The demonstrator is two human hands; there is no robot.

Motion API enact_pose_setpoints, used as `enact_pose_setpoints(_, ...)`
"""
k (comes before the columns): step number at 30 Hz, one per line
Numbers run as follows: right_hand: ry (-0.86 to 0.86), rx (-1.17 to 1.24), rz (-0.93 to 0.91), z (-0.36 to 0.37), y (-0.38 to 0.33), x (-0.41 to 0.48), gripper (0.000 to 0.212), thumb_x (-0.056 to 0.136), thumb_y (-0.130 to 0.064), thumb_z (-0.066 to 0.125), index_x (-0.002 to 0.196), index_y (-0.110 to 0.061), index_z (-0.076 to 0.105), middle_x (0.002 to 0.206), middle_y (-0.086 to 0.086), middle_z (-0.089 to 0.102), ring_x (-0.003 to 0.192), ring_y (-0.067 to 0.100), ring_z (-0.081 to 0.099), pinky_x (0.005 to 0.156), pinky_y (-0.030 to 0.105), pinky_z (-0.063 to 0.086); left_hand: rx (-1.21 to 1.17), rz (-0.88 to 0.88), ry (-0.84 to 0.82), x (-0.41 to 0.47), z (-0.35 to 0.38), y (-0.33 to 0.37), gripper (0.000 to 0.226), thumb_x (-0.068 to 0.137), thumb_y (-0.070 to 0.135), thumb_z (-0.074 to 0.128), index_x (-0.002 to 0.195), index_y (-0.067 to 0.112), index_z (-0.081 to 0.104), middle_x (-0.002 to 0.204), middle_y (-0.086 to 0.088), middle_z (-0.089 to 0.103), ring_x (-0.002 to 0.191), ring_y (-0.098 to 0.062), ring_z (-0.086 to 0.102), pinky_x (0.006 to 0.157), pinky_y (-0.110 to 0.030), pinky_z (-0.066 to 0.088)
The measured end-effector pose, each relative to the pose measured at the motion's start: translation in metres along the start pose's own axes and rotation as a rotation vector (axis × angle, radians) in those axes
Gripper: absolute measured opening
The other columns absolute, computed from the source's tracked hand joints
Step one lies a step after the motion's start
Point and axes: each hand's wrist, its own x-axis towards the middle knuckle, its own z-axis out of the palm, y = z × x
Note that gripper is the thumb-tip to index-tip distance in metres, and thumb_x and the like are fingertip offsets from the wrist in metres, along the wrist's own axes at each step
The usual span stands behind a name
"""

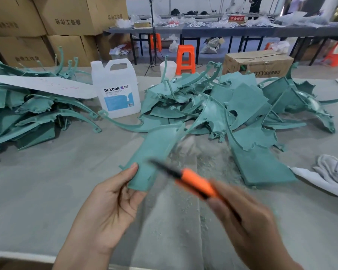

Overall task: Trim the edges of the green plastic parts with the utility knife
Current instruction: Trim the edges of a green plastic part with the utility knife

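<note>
My left hand [109,207] holds the near end of a flat green plastic part [154,151], thumb on top and fingers underneath, with the part tilted away over the table. My right hand [248,223] grips an orange and black utility knife [191,182]. The knife is blurred and its dark tip lies over the near right edge of the held part. A large heap of green parts [232,106] lies behind, and a second heap of green parts [27,112] sits at the left.
A white DEXCON jug [115,88] stands between the heaps. Green shavings [193,158] are strewn on the grey table cover. A grey cloth [332,170] lies at the right. Cardboard boxes [47,22] are stacked behind; orange stools [185,59] and benches stand beyond.
</note>
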Motion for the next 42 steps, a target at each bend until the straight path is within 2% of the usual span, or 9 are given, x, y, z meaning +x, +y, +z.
enact_pose_setpoints(4, 0.148, -0.038, 0.319, -0.007, 0.022, 0.027, 0.039, 0.097, -0.052, 0.050, 0.122, -0.030, 0.069, 0.073, -0.016, 0.061, 0.065, 0.005, 0.059, 0.062, 0.013, 0.042, 0.047, 0.022, 0.009, -0.008, -0.003, 0.000, 0.026, 0.076, 0.009, 0.061, 0.090, -0.003, 0.079, 0.100, -0.020, 0.076, 0.078, -0.023, 0.076, 0.052, -0.027, 0.060)
enact_pose_setpoints(10, -0.044, 0.016, 0.012, -0.011, 0.005, 0.009, 0.029, 0.102, -0.050, 0.049, 0.126, -0.040, 0.061, 0.091, -0.023, 0.061, 0.071, -0.001, 0.059, 0.063, 0.007, 0.042, 0.189, 0.144, 0.028, -0.010, -0.003, 0.002, 0.023, 0.078, 0.012, 0.061, 0.081, 0.001, 0.081, 0.091, -0.018, 0.077, 0.067, -0.019, 0.076, 0.049, -0.025, 0.059)
enact_pose_setpoints(15, 0.109, -0.114, 0.382, -0.004, 0.034, 0.027, 0.041, 0.098, -0.053, 0.049, 0.121, -0.028, 0.071, 0.074, -0.008, 0.065, 0.060, 0.012, 0.055, 0.058, 0.029, 0.044, 0.228, 0.151, 0.037, -0.010, -0.011, 0.004, 0.024, 0.077, 0.015, 0.063, 0.082, -0.001, 0.080, 0.089, -0.019, 0.076, 0.063, -0.018, 0.074, 0.053, -0.028, 0.060)
enact_pose_setpoints(22, 0.055, -0.013, 0.000, 0.011, 0.005, -0.009, 0.031, 0.102, -0.054, 0.046, 0.121, -0.035, 0.062, 0.099, -0.023, 0.063, 0.080, -0.007, 0.060, 0.074, 0.002, 0.041, 0.253, 0.203, 0.059, -0.001, -0.010, 0.001, 0.024, 0.078, 0.015, 0.062, 0.078, -0.001, 0.080, 0.085, -0.018, 0.076, 0.060, -0.017, 0.074, 0.047, -0.025, 0.059)
enact_pose_setpoints(25, 0.053, -0.048, 0.225, 0.019, 0.016, 0.004, 0.030, 0.101, -0.055, 0.043, 0.104, -0.034, 0.064, 0.072, -0.015, 0.060, 0.063, 0.004, 0.055, 0.060, 0.018, 0.043, 0.348, 0.195, 0.010, -0.003, -0.018, 0.001, 0.028, 0.077, 0.017, 0.064, 0.088, -0.004, 0.078, 0.090, -0.019, 0.076, 0.063, -0.017, 0.074, 0.051, -0.026, 0.060)
enact_pose_setpoints(32, 0.040, 0.885, 0.637, 0.015, 0.005, 0.038, 0.054, 0.078, -0.072, 0.068, 0.088, -0.019, 0.064, 0.067, -0.002, 0.051, 0.047, 0.008, 0.043, 0.038, 0.020, 0.035, 0.698, 0.086, -0.355, -0.008, -0.031, -0.001, 0.034, 0.084, 0.025, 0.071, 0.115, 0.012, 0.075, 0.113, -0.018, 0.073, 0.094, -0.023, 0.074, 0.074, -0.024, 0.058)
enact_pose_setpoints(37, -0.102, 0.860, 0.625, 0.022, -0.016, 0.029, 0.019, 0.076, -0.033, 0.076, 0.089, -0.024, 0.064, 0.065, -0.001, 0.046, 0.049, 0.014, 0.041, 0.040, 0.021, 0.035, 1.011, 0.265, -0.240, -0.002, -0.033, -0.017, 0.026, 0.089, 0.038, 0.073, 0.115, 0.035, 0.072, 0.094, -0.002, 0.076, 0.083, -0.017, 0.070, 0.075, -0.030, 0.057)
enact_pose_setpoints(40, 0.033, 0.783, 0.695, 0.026, -0.019, 0.016, 0.015, 0.076, -0.027, 0.071, 0.087, -0.026, 0.061, 0.062, -0.002, 0.045, 0.050, 0.015, 0.044, 0.040, 0.026, 0.038, 1.391, 0.595, 0.053, -0.003, -0.038, -0.036, 0.059, 0.073, 0.064, 0.076, 0.123, 0.059, 0.045, 0.129, 0.028, 0.056, 0.115, 0.005, 0.054, 0.102, -0.029, 0.045)
enact_pose_setpoints(42, 0.090, 0.776, 0.769, 0.033, -0.020, 0.010, 0.017, 0.075, -0.027, 0.070, 0.087, -0.026, 0.058, 0.064, 0.001, 0.045, 0.050, 0.018, 0.044, 0.039, 0.027, 0.038, 1.630, 0.558, -0.146, -0.004, -0.038, -0.047, 0.097, 0.056, 0.090, 0.064, 0.136, 0.072, 0.012, 0.149, 0.047, 0.007, 0.141, 0.019, 0.007, 0.114, -0.017, 0.016)
